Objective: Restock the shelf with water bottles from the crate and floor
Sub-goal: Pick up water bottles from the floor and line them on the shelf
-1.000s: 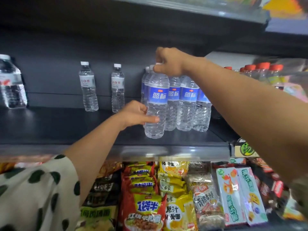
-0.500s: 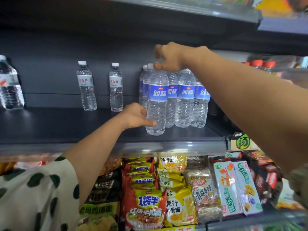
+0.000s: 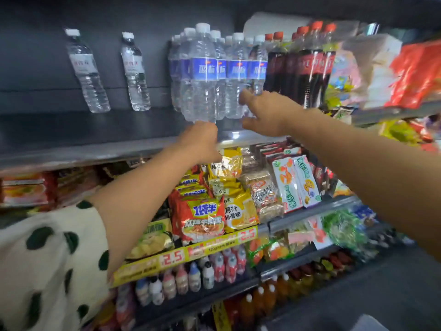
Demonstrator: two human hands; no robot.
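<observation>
Several clear water bottles with blue labels (image 3: 236, 70) stand bunched on the dark upper shelf (image 3: 95, 137). One of them, the front bottle (image 3: 202, 75), stands nearest the shelf's front edge. My left hand (image 3: 200, 142) sits just below and against that bottle's base at the shelf edge, with its fingers loosely curled and not wrapped round the bottle. To the right, my right hand (image 3: 265, 113) hovers with fingers and thumb spread in front of the lower part of the right-hand bottles, gripping nothing. Two white-labelled water bottles (image 3: 87, 72) (image 3: 134, 72) stand apart at the left.
Dark soda bottles with red caps (image 3: 307, 68) crowd the right side of the water bottles. Bare shelf stretches left of the white-labelled bottles. Noodle packets (image 3: 200, 211) fill the shelf below, and small drink bottles (image 3: 207, 275) stand under those. The view is tilted and blurred.
My right hand has let go of the front bottle's cap and dropped to the bottles' lower part. My left hand slid down to the bottle's base. The camera swung down and right.
</observation>
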